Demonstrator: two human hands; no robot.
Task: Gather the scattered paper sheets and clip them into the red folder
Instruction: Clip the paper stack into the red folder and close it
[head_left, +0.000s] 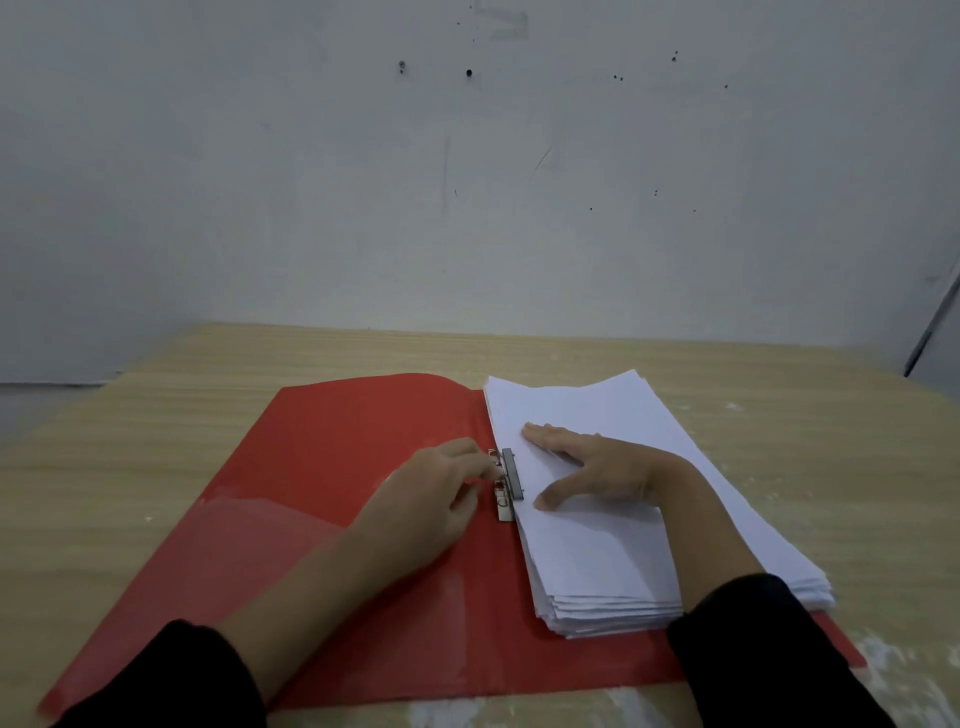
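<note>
1. The red folder (337, 467) lay open and flat on the wooden table (130, 441). The stack of paper sheets (613, 551) sat on its right-hand half, with the stack's left edge up against the spine.
2. The metal clip (508, 480) stood at the spine, its grey bar lying over the left edge of the paper.
3. The left hand (447, 493) had its fingers (483, 470) curled in and pinched on the clip's small lever. Whether the clip was fully locked down could not be told.
4. The right hand (597, 467) lay flat on the top sheet just beside the clip. Its fingers were straight and spread, gripping nothing and only pressing down.
5. The stack looked thick, and probably weighty as a block, yet loose. The single sheets would be light, limp and apt to slide on one another, and the near edges were already slightly fanned. Flat pressure from above, close to the bound edge, seemed the safest hold.
6. The folder's cover looked thin, glossy and flexible, so it would likely bend or skate on the table. The clip was the one stiff part, and its lever was the place to take hold.
</note>
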